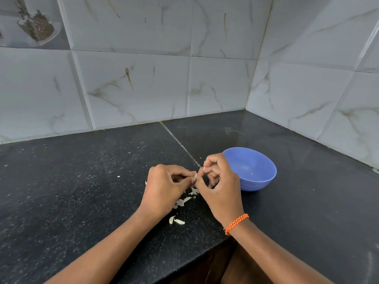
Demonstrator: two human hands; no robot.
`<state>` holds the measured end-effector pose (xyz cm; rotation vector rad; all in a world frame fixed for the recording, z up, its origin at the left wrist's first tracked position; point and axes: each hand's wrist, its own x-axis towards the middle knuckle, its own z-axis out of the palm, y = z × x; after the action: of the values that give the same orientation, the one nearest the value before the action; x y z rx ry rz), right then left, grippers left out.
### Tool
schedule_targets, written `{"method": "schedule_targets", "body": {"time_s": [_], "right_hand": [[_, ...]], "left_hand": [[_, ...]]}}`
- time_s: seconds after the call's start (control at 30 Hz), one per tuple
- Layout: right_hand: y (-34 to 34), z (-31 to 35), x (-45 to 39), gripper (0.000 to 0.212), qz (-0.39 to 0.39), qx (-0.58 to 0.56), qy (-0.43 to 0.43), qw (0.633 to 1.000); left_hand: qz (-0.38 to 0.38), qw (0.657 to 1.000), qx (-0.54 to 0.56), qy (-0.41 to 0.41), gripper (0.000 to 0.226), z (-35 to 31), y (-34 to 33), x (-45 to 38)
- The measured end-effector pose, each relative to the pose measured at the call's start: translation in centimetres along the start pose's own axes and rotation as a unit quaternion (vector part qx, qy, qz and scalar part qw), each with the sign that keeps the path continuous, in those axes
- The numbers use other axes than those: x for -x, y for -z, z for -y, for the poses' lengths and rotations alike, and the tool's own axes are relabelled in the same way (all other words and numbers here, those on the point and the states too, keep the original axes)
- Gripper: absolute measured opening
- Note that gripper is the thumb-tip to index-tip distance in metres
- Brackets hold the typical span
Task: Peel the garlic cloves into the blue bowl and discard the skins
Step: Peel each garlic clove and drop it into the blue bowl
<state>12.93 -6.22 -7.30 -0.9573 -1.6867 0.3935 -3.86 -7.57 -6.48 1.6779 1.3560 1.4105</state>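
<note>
Head view | my left hand pinches 1 garlic clove | my right hand meets it, fingertips curled onto the same clove | loose skins on the black counter under my grip | blue bowl just right of it

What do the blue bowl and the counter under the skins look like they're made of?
Blue bowl: probably plastic, with a smooth matte, evenly coloured wall and soft highlights. Counter: likely polished black granite or similar stone, speckled and faintly reflective, with a seam between slabs.
</note>
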Motion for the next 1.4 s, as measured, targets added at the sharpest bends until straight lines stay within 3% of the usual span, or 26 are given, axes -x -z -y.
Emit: {"method": "schedule_targets", "body": {"time_s": [0.13,0.3,0.77,1.4], "right_hand": [[-0.07,-0.01,-0.06,0.04,-0.003,-0.005,-0.007,1.0],[0.0,0.33,-0.06,0.043,-0.001,-0.046,-0.015,0.999],[-0.12,0.17,-0.18,0.042,-0.016,-0.044,-0.011,0.999],[-0.07,0.29,-0.17,0.042,-0.007,-0.195,-0.104,0.975]], "left_hand": [[0.009,1.0,0.007,0.001,0.013,-0.21,-0.15,0.13],[0.012,0.995,0.093,0.035,0.012,-0.26,0.16,-0.09],[0.027,0.992,0.113,0.039,0.009,-0.32,-0.07,-0.01],[0.073,0.964,0.233,0.107,0.012,-0.1,0.7,-0.44]]}}
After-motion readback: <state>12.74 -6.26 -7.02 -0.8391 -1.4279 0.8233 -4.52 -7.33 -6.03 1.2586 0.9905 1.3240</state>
